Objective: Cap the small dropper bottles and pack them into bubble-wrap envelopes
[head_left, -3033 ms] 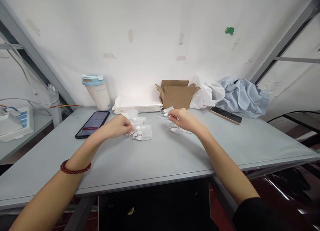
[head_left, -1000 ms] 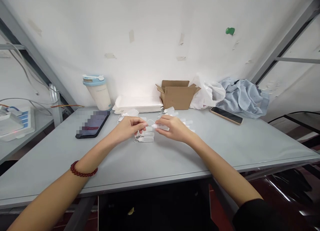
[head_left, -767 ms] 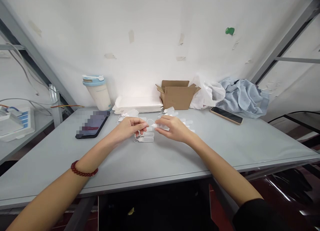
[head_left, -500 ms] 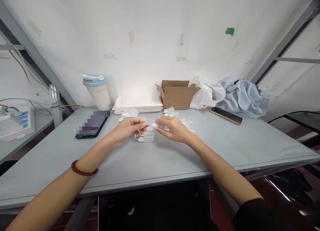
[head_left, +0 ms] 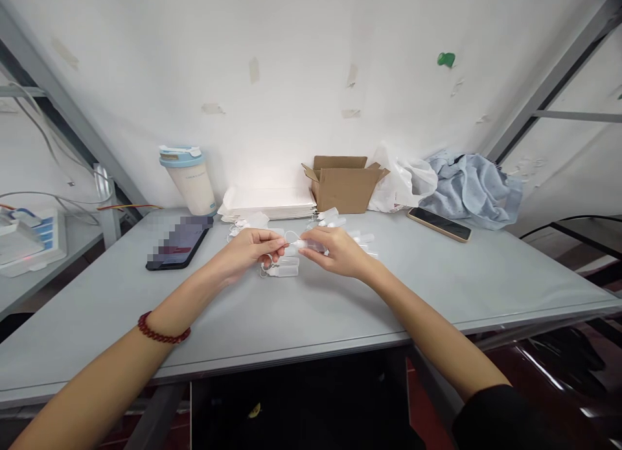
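bottle [head_left: 311,245] (one, clear) pinched in two grips, left hand [head_left: 250,250] and right hand [head_left: 336,251], before one box [head_left: 343,189].

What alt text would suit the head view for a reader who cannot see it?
Both hands meet over a grey table: the right hand holds a small clear bottle and the left hand pinches its other end. More such bottles lie beneath; a dark phone, lidded cup, cardboard box and blue cloth sit around them.

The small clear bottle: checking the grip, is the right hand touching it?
Touching. The head view shows the right hand pinching the small clear bottle between fingertips.
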A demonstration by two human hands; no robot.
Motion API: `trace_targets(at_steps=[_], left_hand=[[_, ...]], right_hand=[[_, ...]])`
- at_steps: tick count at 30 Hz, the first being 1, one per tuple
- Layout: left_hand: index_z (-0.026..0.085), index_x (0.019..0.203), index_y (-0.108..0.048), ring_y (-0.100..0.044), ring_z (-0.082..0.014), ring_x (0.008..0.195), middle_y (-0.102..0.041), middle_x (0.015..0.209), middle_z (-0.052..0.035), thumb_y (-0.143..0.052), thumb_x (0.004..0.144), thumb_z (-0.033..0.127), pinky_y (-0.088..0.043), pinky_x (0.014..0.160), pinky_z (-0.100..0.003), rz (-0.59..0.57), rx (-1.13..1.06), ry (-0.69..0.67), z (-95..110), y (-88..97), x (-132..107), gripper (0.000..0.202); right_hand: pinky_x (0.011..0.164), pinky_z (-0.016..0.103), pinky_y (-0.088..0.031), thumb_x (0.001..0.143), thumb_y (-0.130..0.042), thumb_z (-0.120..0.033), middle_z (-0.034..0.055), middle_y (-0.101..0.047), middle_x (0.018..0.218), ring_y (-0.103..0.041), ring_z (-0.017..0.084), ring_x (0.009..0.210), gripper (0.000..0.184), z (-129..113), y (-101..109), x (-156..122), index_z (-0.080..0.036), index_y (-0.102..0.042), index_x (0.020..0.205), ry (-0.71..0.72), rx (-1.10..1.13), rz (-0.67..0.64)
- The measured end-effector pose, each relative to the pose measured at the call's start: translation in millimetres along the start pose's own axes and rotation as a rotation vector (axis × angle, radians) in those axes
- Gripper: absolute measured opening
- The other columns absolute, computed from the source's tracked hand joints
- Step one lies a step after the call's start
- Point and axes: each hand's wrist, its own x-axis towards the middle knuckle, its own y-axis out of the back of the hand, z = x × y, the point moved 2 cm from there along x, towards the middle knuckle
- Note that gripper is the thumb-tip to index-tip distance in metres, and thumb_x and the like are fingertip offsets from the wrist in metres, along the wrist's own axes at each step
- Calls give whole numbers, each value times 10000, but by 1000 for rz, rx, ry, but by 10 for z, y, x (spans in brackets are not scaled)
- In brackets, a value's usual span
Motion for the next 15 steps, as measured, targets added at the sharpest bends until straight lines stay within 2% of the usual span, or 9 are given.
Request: trace_targets(at_steps=[7, 15], left_hand=[[144, 677, -617, -460, -93, 552, -556, 674, -16, -627, 771, 432, -389, 529, -235, 16, 32, -5, 21, -16, -7, 303], [140, 658, -608, -470, -95, 523, -562, 608, -6, -636, 737, 417, -389, 505, -229, 158, 111, -79, 34, -99, -12, 289]], right_hand=[[589, 236, -347, 899, -485, -331, 29, -584, 709, -478, 119, 602, 232, -4, -13, 0, -134, -596, 953, -6, -3, -17], [594, 238, -331, 912, -455, -316, 33, -554, 712, -457, 132, 628, 211, -1, -56, -14, -138, -570, 914, -12, -7, -29]])
